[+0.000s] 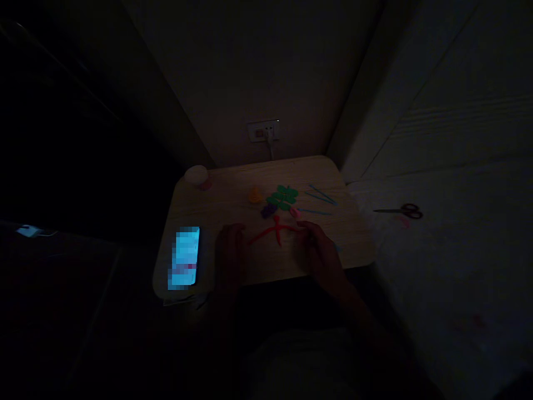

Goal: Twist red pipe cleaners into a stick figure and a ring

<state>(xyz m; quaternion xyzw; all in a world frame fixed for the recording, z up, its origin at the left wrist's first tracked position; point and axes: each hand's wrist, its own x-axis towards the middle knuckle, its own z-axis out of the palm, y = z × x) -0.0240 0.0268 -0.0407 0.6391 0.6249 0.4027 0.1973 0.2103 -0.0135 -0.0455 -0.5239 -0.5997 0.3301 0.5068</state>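
Observation:
A red pipe-cleaner shape (277, 226), with a small loop on top and several strands spreading from its middle, lies on the small wooden table (233, 183). My right hand (318, 250) is closed, its fingers pinching the end of the right strand. Near the left strand's tip, my left hand (231, 247) rests on the tabletop, holding nothing that I can see; its fingers look loosely bent and apart, though the light is dim. Just beyond the red shape are a purple cluster (268, 210), a pink loop (295, 212), green leaf-like pieces (285, 195) and an orange piece (255, 194).
Thin blue strips (320, 194) lie at the table's right. A lit phone (185, 258) is at the left edge, and a pale round container (197, 176) stands at the back left. Scissors (410, 211) lie off the table on a pale surface. A wall socket (264, 131) holds a plug.

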